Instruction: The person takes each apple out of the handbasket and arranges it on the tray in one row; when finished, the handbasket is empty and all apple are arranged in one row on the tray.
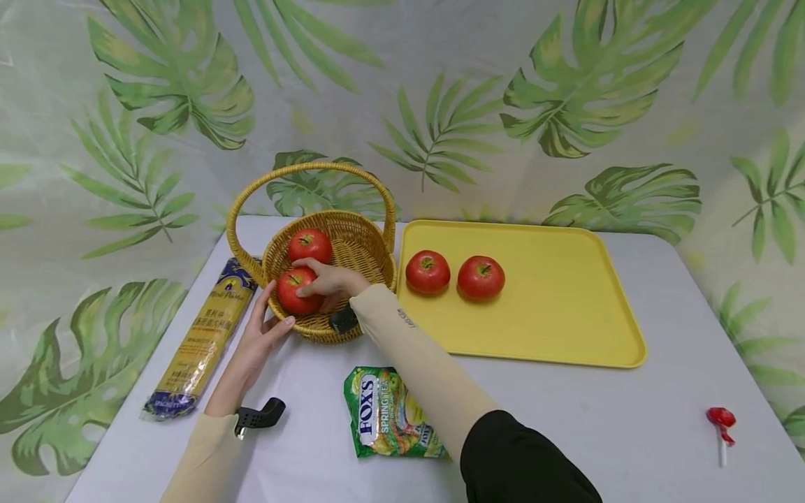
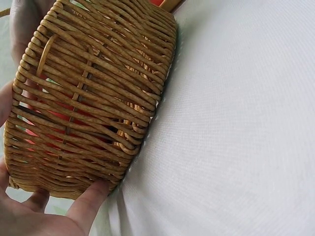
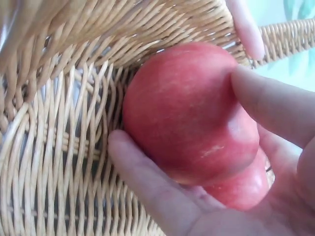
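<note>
Leaf-print backdrop (image 1: 453, 42) behind a white worktop (image 1: 553, 419). Upon it, a yellow tray (image 1: 547, 300) with two red apples (image 1: 481, 279); just beside it, leftward, a wicker basket (image 1: 371, 258). Left hand (image 1: 256, 342) against the basket's near-left side, fingers spread. Right hand (image 1: 336, 279) inside, gripping the nearer apple (image 1: 289, 292), close to a farther apple (image 1: 310, 244). Possible trouble: basket tipping or sliding from uneven pressure; apple knocking its neighbour after sudden release; wrist camera (image 1: 343, 319) snagging on wicker.
</note>
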Demonstrator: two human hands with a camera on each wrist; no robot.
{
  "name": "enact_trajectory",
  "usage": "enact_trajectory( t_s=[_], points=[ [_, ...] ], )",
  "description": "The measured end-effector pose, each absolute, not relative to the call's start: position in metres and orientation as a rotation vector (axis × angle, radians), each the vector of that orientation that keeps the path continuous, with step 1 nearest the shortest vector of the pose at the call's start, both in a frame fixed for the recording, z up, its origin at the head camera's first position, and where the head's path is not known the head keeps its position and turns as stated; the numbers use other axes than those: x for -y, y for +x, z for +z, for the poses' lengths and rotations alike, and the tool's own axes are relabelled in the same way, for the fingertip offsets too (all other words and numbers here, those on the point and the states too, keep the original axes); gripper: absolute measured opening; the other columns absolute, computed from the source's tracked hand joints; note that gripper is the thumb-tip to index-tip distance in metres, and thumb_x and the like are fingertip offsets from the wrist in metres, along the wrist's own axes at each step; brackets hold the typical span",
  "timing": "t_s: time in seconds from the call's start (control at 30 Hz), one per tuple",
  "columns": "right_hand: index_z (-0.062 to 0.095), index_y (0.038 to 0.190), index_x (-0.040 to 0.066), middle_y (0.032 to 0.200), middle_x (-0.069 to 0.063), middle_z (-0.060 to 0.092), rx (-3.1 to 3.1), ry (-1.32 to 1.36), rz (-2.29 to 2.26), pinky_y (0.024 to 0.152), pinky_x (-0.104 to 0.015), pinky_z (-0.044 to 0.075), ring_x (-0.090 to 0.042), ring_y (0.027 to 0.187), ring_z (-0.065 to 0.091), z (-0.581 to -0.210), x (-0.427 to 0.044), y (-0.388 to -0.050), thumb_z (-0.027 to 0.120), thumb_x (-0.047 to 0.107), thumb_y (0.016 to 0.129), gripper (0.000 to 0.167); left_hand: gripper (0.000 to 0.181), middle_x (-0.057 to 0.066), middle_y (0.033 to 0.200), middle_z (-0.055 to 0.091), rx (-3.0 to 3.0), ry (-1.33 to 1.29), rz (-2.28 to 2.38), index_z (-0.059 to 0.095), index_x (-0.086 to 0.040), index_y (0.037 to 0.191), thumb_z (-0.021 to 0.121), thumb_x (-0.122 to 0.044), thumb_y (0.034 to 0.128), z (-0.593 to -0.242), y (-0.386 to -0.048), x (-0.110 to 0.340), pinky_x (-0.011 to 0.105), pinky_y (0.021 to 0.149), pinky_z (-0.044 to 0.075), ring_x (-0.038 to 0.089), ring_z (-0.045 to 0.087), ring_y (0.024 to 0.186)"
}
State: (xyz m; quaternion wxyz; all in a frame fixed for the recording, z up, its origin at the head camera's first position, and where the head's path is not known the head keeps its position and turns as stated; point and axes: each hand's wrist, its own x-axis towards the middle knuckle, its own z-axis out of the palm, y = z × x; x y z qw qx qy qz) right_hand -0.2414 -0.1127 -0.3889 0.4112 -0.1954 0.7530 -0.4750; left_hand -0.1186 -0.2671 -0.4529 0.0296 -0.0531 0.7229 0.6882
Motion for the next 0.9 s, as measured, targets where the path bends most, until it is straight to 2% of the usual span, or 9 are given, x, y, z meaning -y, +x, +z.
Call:
enact_trajectory(
  t_s=[0.13,0.37,0.63,0.83,0.9],
  points=[
    [0.038,0.144,0.016,0.144,-0.014,0.032,-1.890,-0.464,-1.245,0.084,-0.048,0.052,-0.033,0.112,0.048,-0.390,0.110,-0.243,0.064,0.010,0.091,0.059,0.077,0.002,0.158,-0.009,-2.225,-0.153,2.119,0.004,-0.025,0.155,0.054,-0.010,0.0978,-0.452,-0.119,0.265,0.053,0.109,0.024,0.042,0.020,0.135],
    [0.039,0.141,0.015,0.142,-0.013,0.031,-1.841,-0.464,-1.312,0.083,-0.051,0.053,-0.032,0.102,0.052,-0.391,0.098,-0.250,0.068,0.013,0.089,0.060,0.077,0.003,0.158,-0.011,-2.224,-0.151,2.110,0.003,-0.026,0.155,0.053,-0.009,0.0981,-0.452,-0.120,0.266,0.053,0.109,0.024,0.044,0.018,0.136],
    [0.038,0.140,0.017,0.139,-0.013,0.034,-1.756,-0.574,-1.442,0.087,-0.057,0.049,-0.033,0.101,0.058,-0.379,0.065,-0.264,0.065,0.015,0.091,0.057,0.078,0.005,0.158,-0.012,-2.231,-0.136,2.104,0.003,-0.026,0.155,0.053,-0.008,0.0979,-0.452,-0.119,0.267,0.049,0.109,0.025,0.045,0.017,0.137],
    [0.040,0.139,0.021,0.134,-0.013,0.040,-1.801,-0.673,-1.405,0.078,-0.045,0.055,-0.031,0.093,0.064,-0.360,0.027,-0.267,0.064,0.017,0.092,0.053,0.078,0.005,0.158,-0.013,-2.238,-0.153,2.098,0.003,-0.026,0.155,0.053,-0.008,0.0978,-0.453,-0.118,0.268,0.051,0.110,0.023,0.045,0.014,0.138],
    [0.040,0.140,0.022,0.132,-0.014,0.043,-1.811,-0.702,-1.385,0.077,-0.045,0.055,-0.033,0.091,0.064,-0.354,0.013,-0.267,0.064,0.017,0.092,0.054,0.078,0.005,0.158,-0.013,-2.240,-0.156,2.097,0.002,-0.026,0.155,0.053,-0.009,0.0977,-0.453,-0.118,0.268,0.052,0.110,0.022,0.045,0.014,0.138]
  ],
)
